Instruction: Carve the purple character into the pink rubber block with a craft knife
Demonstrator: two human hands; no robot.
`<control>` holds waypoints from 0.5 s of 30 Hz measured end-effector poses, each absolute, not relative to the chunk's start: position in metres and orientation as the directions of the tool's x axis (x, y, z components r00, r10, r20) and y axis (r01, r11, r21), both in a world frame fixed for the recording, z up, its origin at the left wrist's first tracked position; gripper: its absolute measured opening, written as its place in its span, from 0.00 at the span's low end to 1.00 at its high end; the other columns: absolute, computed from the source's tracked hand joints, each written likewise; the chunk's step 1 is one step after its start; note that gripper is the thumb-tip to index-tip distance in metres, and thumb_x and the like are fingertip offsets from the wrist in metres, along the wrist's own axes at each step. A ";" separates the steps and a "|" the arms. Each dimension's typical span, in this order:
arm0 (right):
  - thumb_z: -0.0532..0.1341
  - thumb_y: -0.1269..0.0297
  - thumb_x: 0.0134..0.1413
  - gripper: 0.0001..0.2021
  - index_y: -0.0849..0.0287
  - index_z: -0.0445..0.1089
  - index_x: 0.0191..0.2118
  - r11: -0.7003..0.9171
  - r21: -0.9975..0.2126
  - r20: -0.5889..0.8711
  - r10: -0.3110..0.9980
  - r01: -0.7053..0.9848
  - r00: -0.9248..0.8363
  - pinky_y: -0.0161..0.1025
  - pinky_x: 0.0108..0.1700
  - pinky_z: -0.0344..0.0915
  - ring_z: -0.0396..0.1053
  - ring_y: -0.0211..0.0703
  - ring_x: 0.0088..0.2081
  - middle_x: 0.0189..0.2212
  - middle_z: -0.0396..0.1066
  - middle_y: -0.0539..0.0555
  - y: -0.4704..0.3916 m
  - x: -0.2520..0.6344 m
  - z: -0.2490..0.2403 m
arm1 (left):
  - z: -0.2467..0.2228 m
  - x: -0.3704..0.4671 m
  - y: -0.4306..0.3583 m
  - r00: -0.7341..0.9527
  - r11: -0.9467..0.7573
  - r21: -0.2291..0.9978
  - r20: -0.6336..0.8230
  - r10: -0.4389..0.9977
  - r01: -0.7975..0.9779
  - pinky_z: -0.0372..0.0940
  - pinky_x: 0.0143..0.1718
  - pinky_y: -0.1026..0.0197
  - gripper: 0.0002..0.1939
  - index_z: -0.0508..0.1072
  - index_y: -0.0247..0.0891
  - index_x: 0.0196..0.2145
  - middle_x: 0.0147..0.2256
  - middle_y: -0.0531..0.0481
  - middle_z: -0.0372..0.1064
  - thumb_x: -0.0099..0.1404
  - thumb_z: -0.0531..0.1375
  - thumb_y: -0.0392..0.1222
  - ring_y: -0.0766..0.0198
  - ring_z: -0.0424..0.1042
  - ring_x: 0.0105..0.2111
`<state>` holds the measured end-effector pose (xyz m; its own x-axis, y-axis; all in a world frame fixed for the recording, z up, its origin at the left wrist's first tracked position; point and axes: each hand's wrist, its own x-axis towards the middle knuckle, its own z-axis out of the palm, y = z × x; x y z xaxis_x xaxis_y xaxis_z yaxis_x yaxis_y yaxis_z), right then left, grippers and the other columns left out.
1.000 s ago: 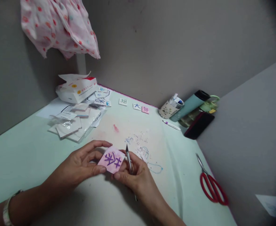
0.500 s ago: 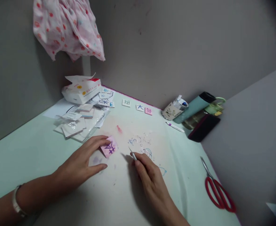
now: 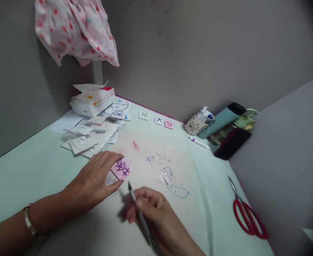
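Observation:
On the table lies a pink square tile [image 3: 123,168] with a purple character drawn on it. My left hand [image 3: 94,179] grips it from the left, fingertips at its upper corner and thumb at its lower one. A slim craft knife [image 3: 141,215] with a dark, pointed tip rests pen-like in my right hand [image 3: 156,217]. Its tip points up, just below the tile and apart from it. Part of the handle is hidden by my fingers.
Behind my left hand are packaged white tiles [image 3: 83,142] and a tissue pack [image 3: 92,103]. Small marked tiles [image 3: 158,121] line the back edge. At right are a pen cup [image 3: 196,124], teal bottle [image 3: 222,121], white marker [image 3: 198,143], dark phone-like slab [image 3: 232,144] and red scissors [image 3: 248,217].
The tile has turned, and my left thumb has closed in on its lower corner. My right hand has moved down and left, with the knife now held more upright.

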<state>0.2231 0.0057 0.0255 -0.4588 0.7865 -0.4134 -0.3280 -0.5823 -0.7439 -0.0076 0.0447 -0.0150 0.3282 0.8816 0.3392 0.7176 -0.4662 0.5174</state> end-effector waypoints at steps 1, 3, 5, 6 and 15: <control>0.77 0.54 0.48 0.17 0.58 0.77 0.36 -0.529 -0.764 -0.411 0.840 -0.369 -0.355 0.42 0.44 0.68 0.74 0.43 0.31 0.26 0.77 0.52 0.011 0.226 0.025 | -0.016 -0.008 0.045 0.324 -0.462 0.520 0.337 0.884 0.718 0.64 0.57 0.45 0.23 0.65 0.41 0.60 0.54 0.40 0.72 0.70 0.60 0.48 0.45 0.71 0.54; 0.78 0.55 0.46 0.16 0.58 0.77 0.36 -0.418 -0.801 -0.393 0.907 -0.429 -0.151 0.43 0.48 0.69 0.73 0.42 0.32 0.26 0.76 0.51 0.021 0.234 0.027 | -0.015 -0.008 0.045 0.308 -0.444 0.528 0.329 0.893 0.724 0.64 0.56 0.45 0.24 0.65 0.41 0.59 0.54 0.40 0.72 0.69 0.60 0.48 0.44 0.72 0.54; 0.79 0.57 0.46 0.15 0.57 0.77 0.35 -0.375 -0.788 -0.386 0.919 -0.489 -0.082 0.46 0.54 0.69 0.71 0.40 0.31 0.26 0.74 0.49 0.025 0.237 0.030 | -0.011 -0.007 0.046 0.285 -0.420 0.543 0.318 0.904 0.727 0.65 0.55 0.44 0.23 0.65 0.41 0.58 0.54 0.40 0.72 0.68 0.60 0.49 0.43 0.72 0.54; 0.79 0.57 0.46 0.14 0.57 0.77 0.34 -0.395 -0.756 -0.397 0.911 -0.522 -0.113 0.49 0.56 0.69 0.70 0.39 0.30 0.26 0.73 0.49 0.023 0.235 0.031 | -0.009 -0.007 0.046 0.271 -0.408 0.553 0.316 0.909 0.726 0.65 0.55 0.43 0.23 0.66 0.40 0.58 0.54 0.39 0.72 0.68 0.60 0.50 0.42 0.72 0.54; 0.78 0.54 0.47 0.16 0.57 0.77 0.37 -0.289 -0.827 -0.315 0.949 -0.482 -0.028 0.46 0.55 0.68 0.71 0.42 0.33 0.25 0.73 0.49 0.031 0.229 0.027 | -0.004 -0.006 0.038 0.262 -0.412 0.617 0.322 0.910 0.670 0.64 0.56 0.46 0.23 0.64 0.43 0.59 0.55 0.42 0.69 0.69 0.61 0.49 0.45 0.70 0.55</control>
<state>0.2288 0.0313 0.0274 -0.0281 0.9487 -0.3148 -0.4821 -0.2887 -0.8272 -0.0065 0.0383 -0.0044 0.2619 0.9097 0.3223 0.6703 -0.4117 0.6174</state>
